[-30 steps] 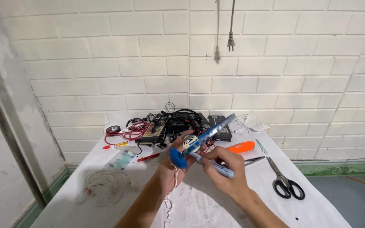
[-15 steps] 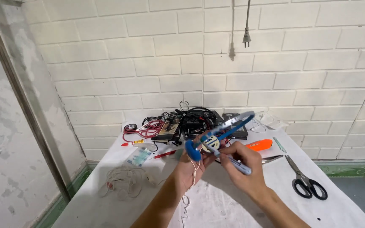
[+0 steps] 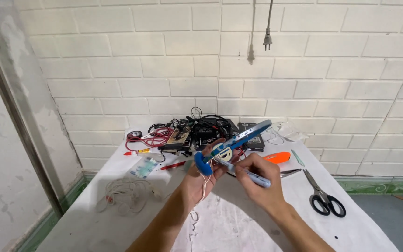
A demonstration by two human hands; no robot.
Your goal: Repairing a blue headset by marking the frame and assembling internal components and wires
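Blue gadget (image 3: 232,142) in both hands

The curved blue plastic headband (image 3: 239,137) looks smooth and glossy. White matt cloth covers the worktop (image 3: 239,224). The black-handled scissors (image 3: 320,198) have dull metal blades. The white-painted brick wall (image 3: 164,70) looks rough.

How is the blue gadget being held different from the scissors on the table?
The blue gadget is held up in the left hand, tilted; the scissors lie flat on the table, untouched. The gadget is blue and white, the scissors black-handled with metal blades. Both are long and slim.
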